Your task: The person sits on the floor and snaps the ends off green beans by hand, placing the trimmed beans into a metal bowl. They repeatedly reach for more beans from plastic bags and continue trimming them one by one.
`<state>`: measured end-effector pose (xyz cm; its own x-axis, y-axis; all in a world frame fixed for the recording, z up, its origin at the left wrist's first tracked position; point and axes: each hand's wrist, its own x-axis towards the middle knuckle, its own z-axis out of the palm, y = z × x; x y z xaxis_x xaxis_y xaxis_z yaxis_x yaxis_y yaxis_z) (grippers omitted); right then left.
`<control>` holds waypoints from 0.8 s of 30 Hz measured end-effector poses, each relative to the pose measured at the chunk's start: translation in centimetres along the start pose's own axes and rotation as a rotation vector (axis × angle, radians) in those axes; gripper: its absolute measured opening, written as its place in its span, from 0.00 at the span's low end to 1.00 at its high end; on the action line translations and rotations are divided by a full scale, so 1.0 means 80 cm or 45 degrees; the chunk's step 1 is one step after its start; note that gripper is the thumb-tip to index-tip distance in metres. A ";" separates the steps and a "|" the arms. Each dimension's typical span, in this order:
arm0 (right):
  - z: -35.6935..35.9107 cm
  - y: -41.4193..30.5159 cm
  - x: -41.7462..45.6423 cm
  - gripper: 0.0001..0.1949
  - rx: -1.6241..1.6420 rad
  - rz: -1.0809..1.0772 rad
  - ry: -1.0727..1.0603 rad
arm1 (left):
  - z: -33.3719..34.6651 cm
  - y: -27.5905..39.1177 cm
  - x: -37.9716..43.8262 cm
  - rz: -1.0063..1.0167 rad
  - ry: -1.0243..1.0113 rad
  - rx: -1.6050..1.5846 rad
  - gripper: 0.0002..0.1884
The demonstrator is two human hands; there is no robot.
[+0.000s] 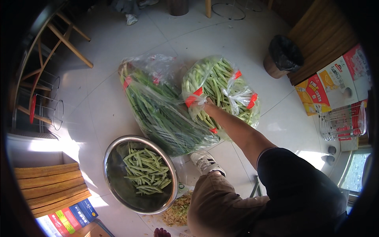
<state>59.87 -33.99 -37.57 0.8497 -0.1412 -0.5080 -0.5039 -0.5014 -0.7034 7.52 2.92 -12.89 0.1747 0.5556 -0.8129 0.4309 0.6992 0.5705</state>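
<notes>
My right hand [208, 104] is at the near left side of a clear plastic bag of green beans [217, 86] with red patches. Plastic film and beans partly cover the fingers, so their grip is hidden. At the bottom edge only the fingertips of my left hand [162, 233] show; what they do is cut off. A wide stainless steel basin [114, 183] stands on the floor near my foot, with a heap of loose green beans [148, 171] in it. Left of the bean bag lies a long clear bag of leafy green stalks [165, 118].
Scraps and trimmings [176, 211] lie on plastic beside the basin. My shoe [205, 162] is close to the bags. A lined waste bin [284, 56] and printed cartons [331, 83] stand right, wooden stool legs [71, 44] left. Another person's foot [131, 19] shows at the top.
</notes>
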 end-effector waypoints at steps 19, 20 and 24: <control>-0.068 -0.024 -0.074 0.26 0.305 0.048 -0.185 | -0.010 0.003 -0.010 0.019 -0.035 -0.100 0.17; -0.080 -0.016 -0.082 0.25 0.468 0.107 -0.256 | -0.012 0.006 -0.010 0.028 -0.036 -0.119 0.17; -0.140 -0.045 -0.164 0.21 0.895 0.336 -0.455 | -0.012 0.008 -0.024 0.062 -0.071 -0.174 0.16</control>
<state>52.26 -39.88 -22.84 0.6494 0.1599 -0.7435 -0.7598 0.1773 -0.6255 6.59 2.74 -10.90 0.2429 0.5674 -0.7868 0.2971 0.7286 0.6171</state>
